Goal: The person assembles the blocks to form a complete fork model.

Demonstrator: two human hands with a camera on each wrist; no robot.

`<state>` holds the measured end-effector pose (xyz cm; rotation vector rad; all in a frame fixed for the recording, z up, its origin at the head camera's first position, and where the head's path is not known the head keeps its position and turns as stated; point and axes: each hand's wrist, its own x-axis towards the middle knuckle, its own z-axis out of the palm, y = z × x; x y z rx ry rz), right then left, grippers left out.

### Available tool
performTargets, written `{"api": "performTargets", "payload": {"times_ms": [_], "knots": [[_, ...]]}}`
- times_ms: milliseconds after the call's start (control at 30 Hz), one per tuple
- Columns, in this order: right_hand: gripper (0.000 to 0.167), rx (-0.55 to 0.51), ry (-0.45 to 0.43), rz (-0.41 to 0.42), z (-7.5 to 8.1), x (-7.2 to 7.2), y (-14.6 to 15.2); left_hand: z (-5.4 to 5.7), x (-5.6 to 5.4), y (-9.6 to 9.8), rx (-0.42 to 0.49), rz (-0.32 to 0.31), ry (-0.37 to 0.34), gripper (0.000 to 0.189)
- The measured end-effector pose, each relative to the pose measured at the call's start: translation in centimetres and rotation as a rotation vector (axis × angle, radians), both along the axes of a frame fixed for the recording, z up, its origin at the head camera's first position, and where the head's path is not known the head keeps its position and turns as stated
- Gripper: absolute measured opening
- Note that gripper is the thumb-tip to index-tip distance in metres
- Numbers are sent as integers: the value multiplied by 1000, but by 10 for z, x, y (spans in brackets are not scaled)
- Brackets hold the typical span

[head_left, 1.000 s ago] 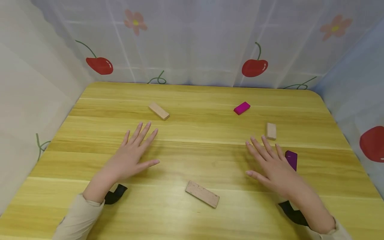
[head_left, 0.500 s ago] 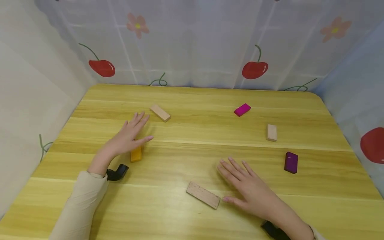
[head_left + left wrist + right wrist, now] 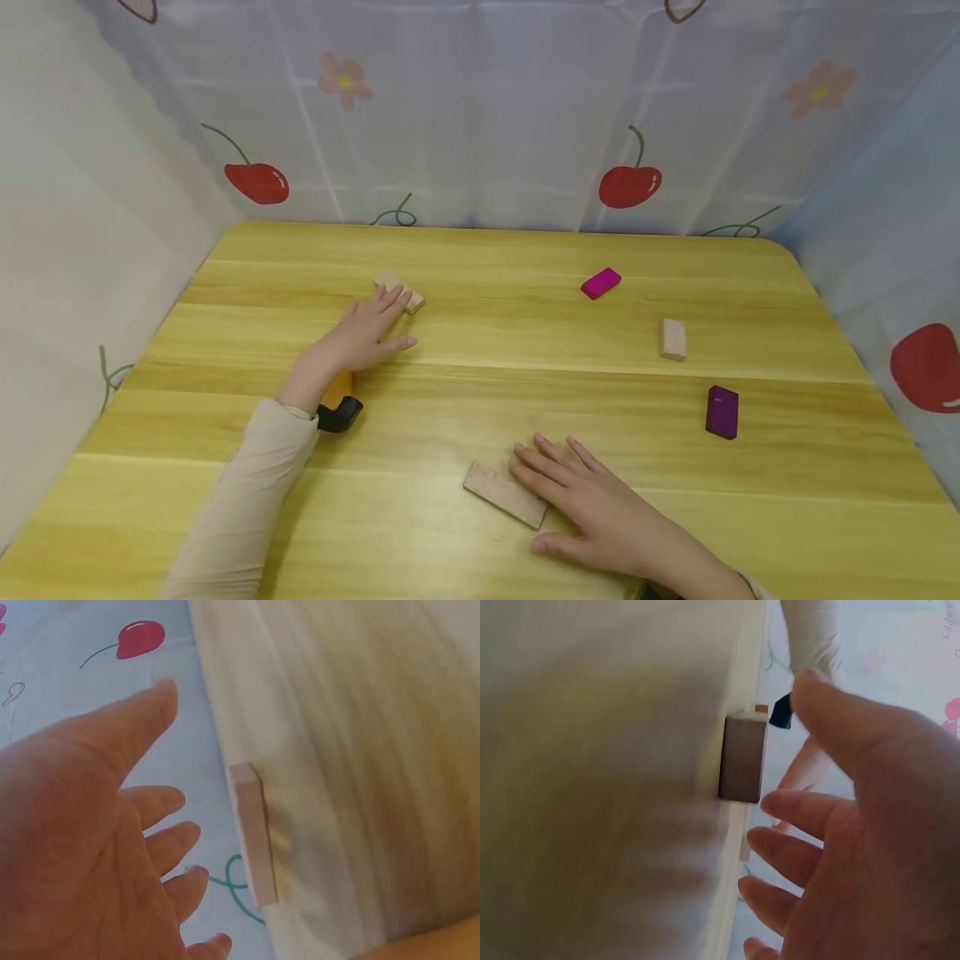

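My left hand (image 3: 358, 335), fingers spread, hovers by a pale wooden block (image 3: 414, 304) at the back left. In the head view its fingertips cover part of that block; in the left wrist view the hand is apart from the block (image 3: 256, 832). An orange-yellow block (image 3: 342, 387) lies partly hidden under the left wrist. My right hand (image 3: 600, 510), fingers extended, is over the right end of a longer brownish wooden block (image 3: 495, 490) near the front. In the right wrist view, thumb and fingers stand apart beside this block (image 3: 742, 759), holding nothing.
On the right side of the wooden table (image 3: 480, 400) lie a magenta block (image 3: 602, 283), a short pale block (image 3: 673, 339) and a purple block (image 3: 722, 412). A cherry-print curtain (image 3: 465, 117) hangs behind the table's back edge. Black straps (image 3: 341, 414) show at the wrists.
My left hand has moved forward and right to the back-left pale block. My right hand has moved left and nearer, from beside the purple block to the brownish block. The blocks have stayed put.
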<state>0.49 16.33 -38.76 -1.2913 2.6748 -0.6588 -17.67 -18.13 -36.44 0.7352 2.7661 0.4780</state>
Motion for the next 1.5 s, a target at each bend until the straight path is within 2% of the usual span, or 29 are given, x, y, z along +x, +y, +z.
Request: {"api": "performTargets", "payload": {"times_ms": [200,367,833,1033,1233,1500], "knots": [[70,6,-13,21,-5,0,-3,-12,3,3,-59,23,-38,76],[69,-4,-3,12,-10,-1,-5,-18,5,1,-51,27,-48,75],[66,-37,36,-40,-14,-4,-5,-18,2,-2,7,-6,-28,76],[59,-76,66,-60,-16,-6,-5,-22,0,-2,19,-18,-21,79],[49,-114,34,-103,-18,-8,-7,-26,-3,-5,17,-24,-10,81],[34,-255,-29,-136,-24,-13,-6,-26,-3,-5,15,-20,-13,81]]}}
